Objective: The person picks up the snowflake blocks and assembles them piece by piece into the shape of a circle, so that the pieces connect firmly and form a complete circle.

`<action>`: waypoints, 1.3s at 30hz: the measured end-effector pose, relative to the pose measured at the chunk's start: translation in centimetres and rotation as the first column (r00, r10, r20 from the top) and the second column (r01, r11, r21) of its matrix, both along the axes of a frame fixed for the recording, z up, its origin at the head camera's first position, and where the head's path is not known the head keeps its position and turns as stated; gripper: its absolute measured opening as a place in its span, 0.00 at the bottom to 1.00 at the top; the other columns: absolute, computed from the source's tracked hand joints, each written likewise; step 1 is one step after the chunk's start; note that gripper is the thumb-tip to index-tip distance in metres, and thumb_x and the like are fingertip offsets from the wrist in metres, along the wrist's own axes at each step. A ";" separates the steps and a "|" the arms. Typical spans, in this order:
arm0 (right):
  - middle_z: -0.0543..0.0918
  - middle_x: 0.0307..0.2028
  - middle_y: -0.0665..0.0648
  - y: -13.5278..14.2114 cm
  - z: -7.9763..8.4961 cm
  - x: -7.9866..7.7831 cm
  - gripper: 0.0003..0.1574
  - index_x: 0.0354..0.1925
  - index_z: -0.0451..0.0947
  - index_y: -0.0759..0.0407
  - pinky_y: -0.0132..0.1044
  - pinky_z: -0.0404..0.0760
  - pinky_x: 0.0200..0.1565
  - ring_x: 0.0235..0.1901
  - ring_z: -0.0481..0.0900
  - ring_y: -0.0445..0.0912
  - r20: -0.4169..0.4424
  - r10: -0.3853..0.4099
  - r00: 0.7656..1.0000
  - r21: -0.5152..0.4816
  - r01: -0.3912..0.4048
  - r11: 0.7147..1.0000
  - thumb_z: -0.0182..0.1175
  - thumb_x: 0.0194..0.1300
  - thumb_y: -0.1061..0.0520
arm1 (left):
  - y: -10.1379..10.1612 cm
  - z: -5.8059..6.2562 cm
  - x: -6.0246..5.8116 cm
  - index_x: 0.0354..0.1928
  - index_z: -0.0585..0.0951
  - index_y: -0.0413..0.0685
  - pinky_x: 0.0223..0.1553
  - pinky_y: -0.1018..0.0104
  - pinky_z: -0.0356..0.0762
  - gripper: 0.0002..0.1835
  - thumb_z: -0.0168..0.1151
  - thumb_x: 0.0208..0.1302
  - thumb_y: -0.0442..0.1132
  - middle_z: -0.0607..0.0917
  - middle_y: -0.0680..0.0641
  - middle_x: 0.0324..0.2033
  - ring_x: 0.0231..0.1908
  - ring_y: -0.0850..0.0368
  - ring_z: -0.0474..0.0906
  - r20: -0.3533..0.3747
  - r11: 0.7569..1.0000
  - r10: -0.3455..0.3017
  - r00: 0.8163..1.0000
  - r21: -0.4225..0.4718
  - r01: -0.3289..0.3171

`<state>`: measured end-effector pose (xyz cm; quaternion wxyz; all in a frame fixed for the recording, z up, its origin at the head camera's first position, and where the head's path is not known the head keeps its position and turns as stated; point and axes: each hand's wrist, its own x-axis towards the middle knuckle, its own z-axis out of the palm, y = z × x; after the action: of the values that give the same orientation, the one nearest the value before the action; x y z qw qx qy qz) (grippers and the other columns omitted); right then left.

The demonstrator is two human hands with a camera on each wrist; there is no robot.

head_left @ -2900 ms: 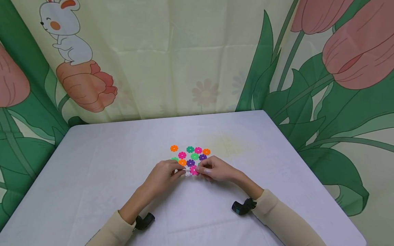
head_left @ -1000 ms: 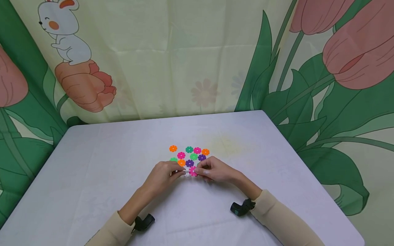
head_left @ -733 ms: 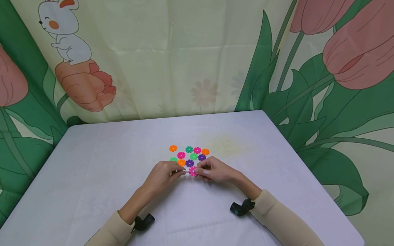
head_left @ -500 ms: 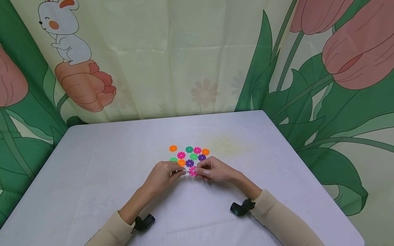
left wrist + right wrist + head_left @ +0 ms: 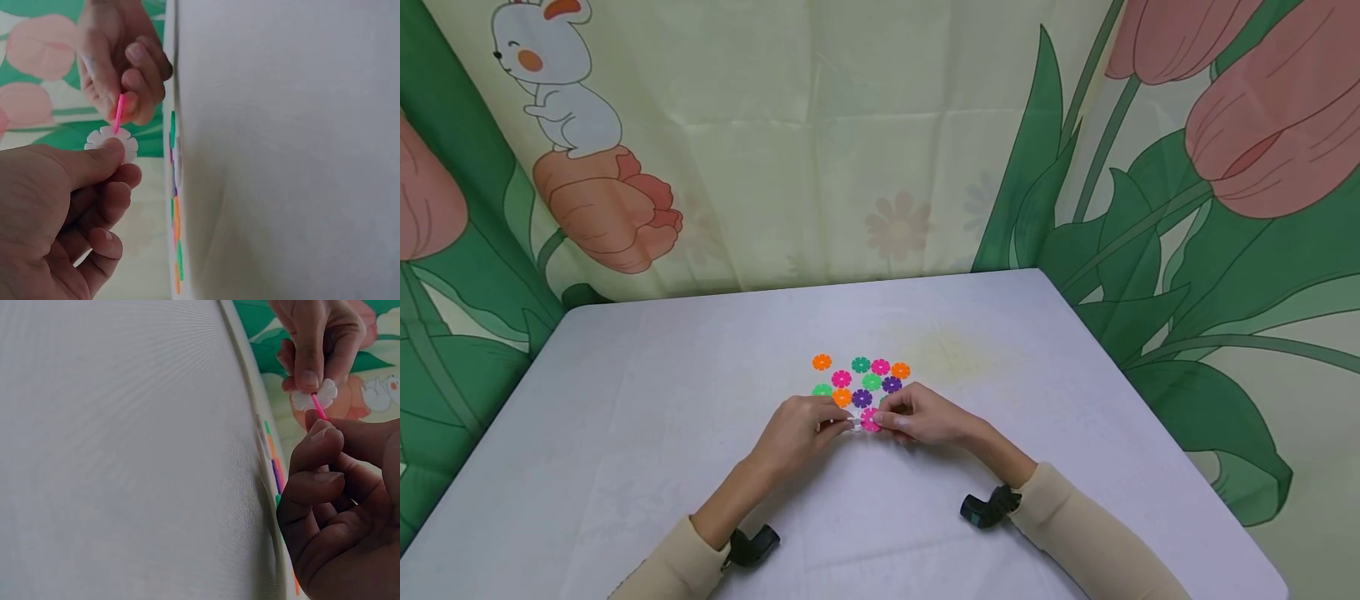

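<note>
Between thumb and fingers my left hand (image 5: 801, 432) pinches a white notched plastic disc (image 5: 128, 141), shaped like a snowflake. A pink disc (image 5: 870, 420) of the same kind is pinched in my right hand (image 5: 928, 412). In the left wrist view the pink disc (image 5: 119, 112) stands edge-on against the rim of the white one, at about a right angle. The right wrist view shows the two meeting too, pink disc (image 5: 319, 406) against white disc (image 5: 303, 400). Both hands hold them above the table.
Several loose discs lie flat just beyond my hands, among them an orange disc (image 5: 822, 362), a purple disc (image 5: 862, 398) and a dark green disc (image 5: 861, 365). The white-covered table (image 5: 700, 350) ends at a printed curtain (image 5: 745, 167).
Both hands keep their grips on the white and pink discs. They have sunk very slightly toward me in the head view. The loose discs have stayed put.
</note>
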<state>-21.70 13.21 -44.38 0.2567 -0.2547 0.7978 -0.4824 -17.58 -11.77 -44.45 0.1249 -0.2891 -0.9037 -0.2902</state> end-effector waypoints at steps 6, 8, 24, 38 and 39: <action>0.77 0.21 0.50 0.0 0.1 0.0 0.15 0.39 0.86 0.66 0.29 0.70 0.27 0.21 0.71 0.42 0.013 0.000 1.000 -0.004 0.000 1.000 0.61 0.79 0.56 | 0.0 0.0 0.0 0.38 0.94 0.47 0.35 0.73 0.83 0.07 0.81 0.56 0.35 0.92 0.51 0.29 0.29 0.61 0.86 -0.035 1.000 -0.008 0.999 0.016 0.008; 0.77 0.21 0.50 0.0 0.1 0.0 0.14 0.39 0.86 0.66 0.29 0.70 0.27 0.21 0.71 0.42 0.017 0.003 1.000 0.000 -0.003 1.000 0.61 0.79 0.56 | 0.0 0.0 0.0 0.38 0.94 0.47 0.36 0.72 0.84 0.07 0.81 0.56 0.35 0.93 0.50 0.30 0.30 0.60 0.87 -0.043 1.000 -0.011 0.999 0.007 0.011; 0.78 0.20 0.50 0.0 0.0 0.2 0.17 0.39 0.85 0.68 0.29 0.72 0.27 0.20 0.72 0.41 0.040 0.019 0.999 -0.028 -0.018 0.999 0.60 0.79 0.55 | 0.2 0.4 0.2 0.38 0.93 0.48 0.36 0.72 0.84 0.08 0.81 0.56 0.34 0.91 0.52 0.30 0.30 0.61 0.85 -0.074 1.000 -0.009 0.997 -0.001 0.009; 0.82 0.24 0.55 -0.5 0.3 0.5 0.18 0.41 0.89 0.64 0.30 0.73 0.25 0.21 0.74 0.43 0.038 0.034 0.999 -0.022 -0.033 0.999 0.61 0.79 0.52 | 0.2 0.9 0.1 0.47 0.92 0.48 0.32 0.75 0.78 0.12 0.78 0.63 0.41 0.92 0.54 0.36 0.28 0.67 0.77 0.139 0.989 0.110 0.984 0.081 -0.122; 0.82 0.24 0.56 -0.5 0.3 0.5 0.17 0.41 0.89 0.63 0.30 0.73 0.25 0.21 0.74 0.44 0.037 0.033 0.999 -0.020 -0.032 0.999 0.61 0.79 0.52 | 0.2 0.9 0.1 0.46 0.92 0.48 0.32 0.74 0.78 0.11 0.77 0.64 0.42 0.92 0.54 0.35 0.28 0.66 0.77 0.176 0.987 0.118 0.977 0.084 -0.135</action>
<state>-21.20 12.70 -44.11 0.2768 -0.2612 0.7840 -0.4904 -17.53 -11.56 -43.57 0.0789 -0.1989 -0.9127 -0.3482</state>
